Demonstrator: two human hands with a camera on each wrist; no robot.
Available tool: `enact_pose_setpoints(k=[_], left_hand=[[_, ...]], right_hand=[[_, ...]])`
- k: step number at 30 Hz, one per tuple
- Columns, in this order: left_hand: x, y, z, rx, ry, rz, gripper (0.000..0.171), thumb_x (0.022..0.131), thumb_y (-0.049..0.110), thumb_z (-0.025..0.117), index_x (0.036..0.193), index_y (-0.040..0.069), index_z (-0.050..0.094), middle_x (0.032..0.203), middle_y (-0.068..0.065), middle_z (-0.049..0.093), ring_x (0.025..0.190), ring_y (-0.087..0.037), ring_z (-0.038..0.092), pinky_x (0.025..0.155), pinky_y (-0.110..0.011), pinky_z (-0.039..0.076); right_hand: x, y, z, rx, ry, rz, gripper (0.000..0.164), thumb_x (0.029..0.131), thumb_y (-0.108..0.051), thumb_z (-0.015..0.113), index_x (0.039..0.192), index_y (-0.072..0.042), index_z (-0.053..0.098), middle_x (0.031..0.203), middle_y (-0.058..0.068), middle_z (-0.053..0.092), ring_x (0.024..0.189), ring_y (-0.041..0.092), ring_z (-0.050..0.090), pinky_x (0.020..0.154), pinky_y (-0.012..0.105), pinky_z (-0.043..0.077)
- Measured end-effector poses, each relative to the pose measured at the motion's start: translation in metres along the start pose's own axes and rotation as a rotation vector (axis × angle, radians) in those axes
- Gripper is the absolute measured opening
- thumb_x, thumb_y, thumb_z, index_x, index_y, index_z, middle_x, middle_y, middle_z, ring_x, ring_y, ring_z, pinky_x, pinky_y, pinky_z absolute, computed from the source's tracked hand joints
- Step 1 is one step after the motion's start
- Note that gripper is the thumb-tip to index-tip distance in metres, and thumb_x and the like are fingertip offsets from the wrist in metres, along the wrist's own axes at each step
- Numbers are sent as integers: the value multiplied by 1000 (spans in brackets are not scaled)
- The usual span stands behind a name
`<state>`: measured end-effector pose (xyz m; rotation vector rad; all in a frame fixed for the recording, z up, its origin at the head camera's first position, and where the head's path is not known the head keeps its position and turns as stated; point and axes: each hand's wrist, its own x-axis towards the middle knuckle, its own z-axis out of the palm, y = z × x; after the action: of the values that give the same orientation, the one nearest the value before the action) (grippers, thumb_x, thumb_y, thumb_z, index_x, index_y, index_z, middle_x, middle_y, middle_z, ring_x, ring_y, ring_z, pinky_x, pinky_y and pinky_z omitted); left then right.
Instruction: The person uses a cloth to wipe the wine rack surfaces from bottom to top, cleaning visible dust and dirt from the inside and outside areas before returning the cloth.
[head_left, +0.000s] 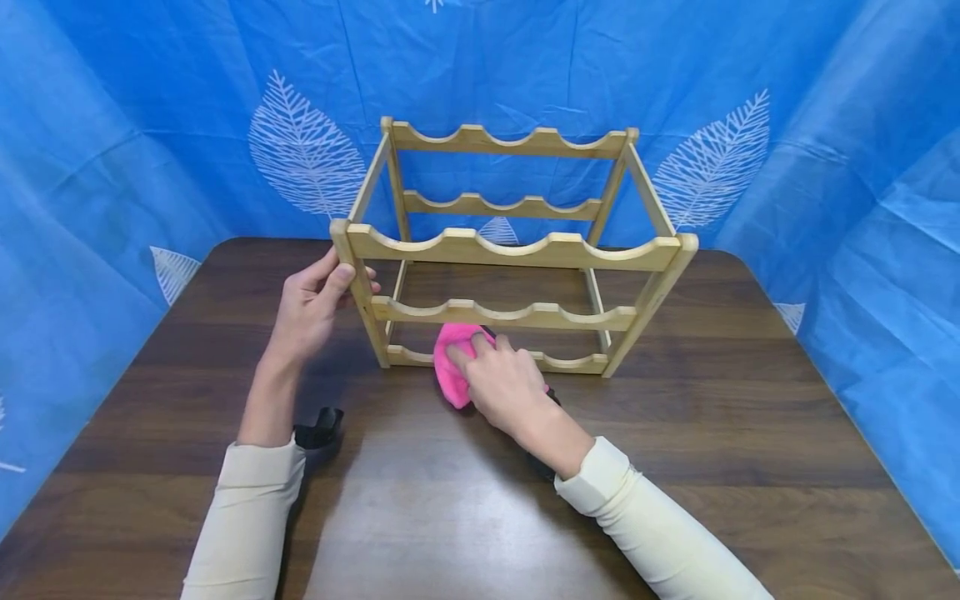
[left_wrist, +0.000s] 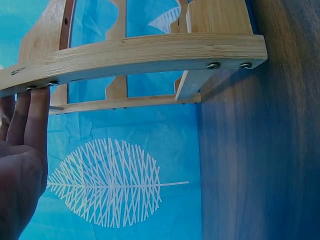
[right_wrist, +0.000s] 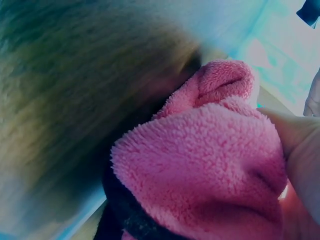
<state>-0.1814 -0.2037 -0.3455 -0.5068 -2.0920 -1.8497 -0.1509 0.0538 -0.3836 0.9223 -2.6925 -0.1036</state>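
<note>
A light wooden bottle rack [head_left: 480, 246] with scalloped rails stands on the dark table. My left hand [head_left: 307, 300] grips its front left post, thumb on the near side and fingers behind. In the left wrist view the fingers [left_wrist: 36, 117] of that hand reach up to the post [left_wrist: 150, 57]. My right hand [head_left: 510, 387] holds a fluffy pink cloth [head_left: 450, 375] at the rack's lowest front rail [head_left: 573, 363]. Seen from the right wrist, the cloth [right_wrist: 200, 165] is bunched up, with the thumb [right_wrist: 290, 130] along its edge; it hides most of the other fingers.
Brown wood-grain table [head_left: 697, 433] stretches around the rack. Behind and at both sides hangs a blue curtain [head_left: 480, 67] with white leaf prints, close to the rack's back. Black straps [head_left: 321, 427] sit at the wrists.
</note>
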Motion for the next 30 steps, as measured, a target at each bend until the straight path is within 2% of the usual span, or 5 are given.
enact_pose_setpoints(k=[10, 16, 22, 27, 30], left_hand=[[1, -1, 0, -20, -6, 13, 40, 105, 17, 48, 146, 14, 51, 101, -7, 68, 90, -18, 70, 83, -28, 56], [2, -2, 0, -21, -4, 16, 40, 105, 16, 48, 145, 14, 51, 101, -7, 68, 90, -17, 70, 83, -27, 56], [1, -2, -1, -22, -6, 16, 40, 105, 17, 48, 145, 13, 51, 101, -6, 67, 90, -17, 70, 83, -27, 56], [0, -2, -1, -26, -4, 8, 41, 105, 17, 48, 146, 14, 50, 101, -5, 67, 91, -17, 69, 84, -28, 56], [0, -2, -1, -23, -3, 2, 41, 105, 18, 48, 146, 14, 50, 102, -5, 67, 91, -17, 69, 84, -28, 56]], right_hand=[[-3, 5, 2, -1, 44, 30, 39, 77, -13, 70, 114, -21, 62, 94, 8, 65, 71, 28, 58, 37, 40, 46], [-7, 7, 2, 16, 72, 32, 42, 76, -14, 72, 117, -15, 64, 94, 10, 65, 72, 30, 59, 39, 41, 49], [-8, 9, -1, -21, 29, 44, 42, 78, -19, 73, 119, -12, 64, 96, 12, 65, 74, 30, 60, 42, 41, 50], [-7, 9, -3, -21, -32, 92, 45, 81, -20, 68, 125, -13, 64, 101, 15, 65, 75, 33, 60, 46, 43, 52], [-9, 9, -4, -26, -43, 122, 47, 80, -22, 70, 127, -14, 64, 103, 15, 66, 76, 35, 61, 48, 45, 53]])
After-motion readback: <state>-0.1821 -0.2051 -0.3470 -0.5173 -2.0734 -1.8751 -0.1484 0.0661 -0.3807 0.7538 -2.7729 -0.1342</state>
